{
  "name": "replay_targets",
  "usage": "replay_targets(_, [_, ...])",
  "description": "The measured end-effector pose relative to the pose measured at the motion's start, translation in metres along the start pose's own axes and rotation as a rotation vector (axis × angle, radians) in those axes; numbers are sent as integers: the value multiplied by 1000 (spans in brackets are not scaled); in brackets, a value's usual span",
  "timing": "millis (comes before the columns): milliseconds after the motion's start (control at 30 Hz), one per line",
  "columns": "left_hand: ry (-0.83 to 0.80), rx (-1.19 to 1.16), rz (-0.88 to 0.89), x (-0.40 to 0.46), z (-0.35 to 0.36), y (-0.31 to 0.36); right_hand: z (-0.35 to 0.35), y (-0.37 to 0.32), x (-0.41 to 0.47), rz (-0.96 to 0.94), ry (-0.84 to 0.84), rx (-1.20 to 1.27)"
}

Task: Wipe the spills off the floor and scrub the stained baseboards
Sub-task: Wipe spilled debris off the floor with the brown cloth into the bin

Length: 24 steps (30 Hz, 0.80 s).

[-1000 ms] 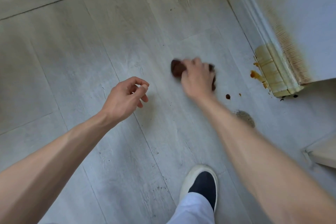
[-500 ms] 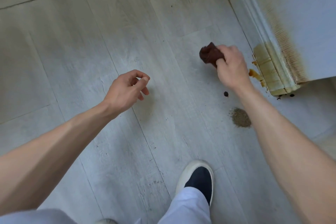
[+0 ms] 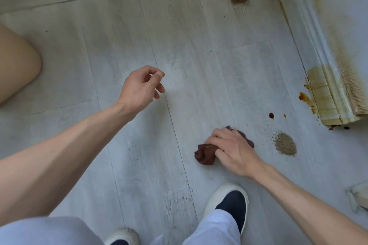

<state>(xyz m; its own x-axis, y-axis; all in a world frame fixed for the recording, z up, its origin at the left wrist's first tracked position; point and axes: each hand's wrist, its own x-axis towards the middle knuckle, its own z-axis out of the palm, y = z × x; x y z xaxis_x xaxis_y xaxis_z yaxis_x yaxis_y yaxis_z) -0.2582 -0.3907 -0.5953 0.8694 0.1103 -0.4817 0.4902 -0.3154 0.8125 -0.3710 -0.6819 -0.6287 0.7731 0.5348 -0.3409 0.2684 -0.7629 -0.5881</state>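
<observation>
Pressing a crumpled dark cloth (image 3: 206, 154) to the near floor (image 3: 119, 45), the right hand (image 3: 234, 152) curls its fingers round it; the left hand (image 3: 139, 87) hovers loosely curled, holding nothing. Just right, a sweep could scatter the grey powder pile (image 3: 285, 144). Farther right, brown drips (image 3: 304, 97) and the stained baseboard (image 3: 326, 93) risk smearing from the soiled cloth.

Home interior: pale plank floor (image 3: 123, 145), moulded white baseboard (image 3: 310, 32).

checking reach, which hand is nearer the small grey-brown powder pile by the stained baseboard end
Right. The right hand, gripping the dark maroon cloth, sits just left of the grey-brown powder pile. The left hand hangs empty much farther left and up.
</observation>
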Motion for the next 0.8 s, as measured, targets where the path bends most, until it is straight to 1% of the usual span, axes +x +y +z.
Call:
replay_targets(100, [74,-77,-30,1,-15,4,-56,-3,61,105,233,114])
replay_targets(167, [127,-109,-34,1,-29,7,-87,-2,121,173,360,121])
replay_targets(233, [158,-124,-38,0,-42,8,-109,0,182,267,439,85])
replay_targets(300, [158,-125,-54,-4,-54,6,-115,4,228,425,465,30])
replay_targets(367, [163,-134,-64,-9,-69,2,-100,-10,258,528,384,-7])
replay_targets(400, [172,-134,-67,-11,-77,0,-85,-25,264,499,327,-50])
replay_targets(433, [182,-134,-72,-13,-83,-2,-64,-43,264,413,274,-104])
replay_targets(500, [201,-139,-79,-12,-92,-6,-12,-77,240,123,129,-164])
replay_targets(567, [204,-140,-95,-11,-95,-11,35,-105,184,-168,-112,-194])
replay_targets(600, [194,-134,-102,-10,-94,-13,50,-109,152,-277,-215,-195])
replay_targets(633, [181,-127,-104,-9,-92,-14,57,-106,122,-340,-300,-182])
replay_targets(700, [152,-109,-106,-10,-85,-15,58,-82,76,-372,-385,-152])
replay_targets(800, [101,-89,-89,-10,-75,-12,32,-43,48,-345,-401,-213])
